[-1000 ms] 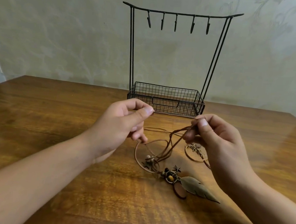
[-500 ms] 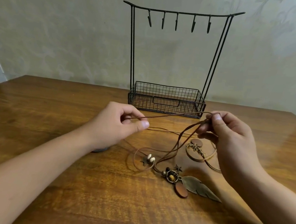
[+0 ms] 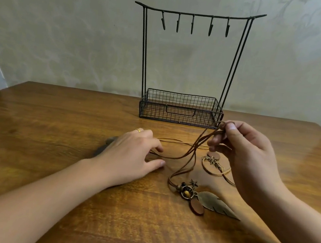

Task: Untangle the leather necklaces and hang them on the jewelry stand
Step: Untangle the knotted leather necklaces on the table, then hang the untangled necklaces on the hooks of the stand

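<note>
Head view. A wooden desk (image 3: 51, 169) carries a black wire jewelry stand (image 3: 187, 64) set against a pale patterned wall (image 3: 66, 32); the stand has a curved top bar with five hooks (image 3: 192, 24), none bearing anything, and a mesh basket (image 3: 180, 108) at its base. The right hand (image 3: 245, 158) is raised just in front of the basket's right corner, its thumb and curled fingers (image 3: 216, 141) pinching a bundle of brown leather cords (image 3: 191, 154). From that pinch the cords run down and leftward to the desk, where they are gathered near the left hand (image 3: 130, 157). The left hand lies low over the desk, palm down, its fingers loosely extended, the fingertips at the cords; whether they press a strand cannot be told. A gold ring (image 3: 139, 130) shows on one left finger. One cord ends in a bead-and-ring cluster with a metal leaf pendant (image 3: 216, 204) and a brown oval tag (image 3: 197, 207), lying on the desk between the forearms. A second pendant (image 3: 213, 162), with a lighter cord loop, lies beneath the right hand.
</note>
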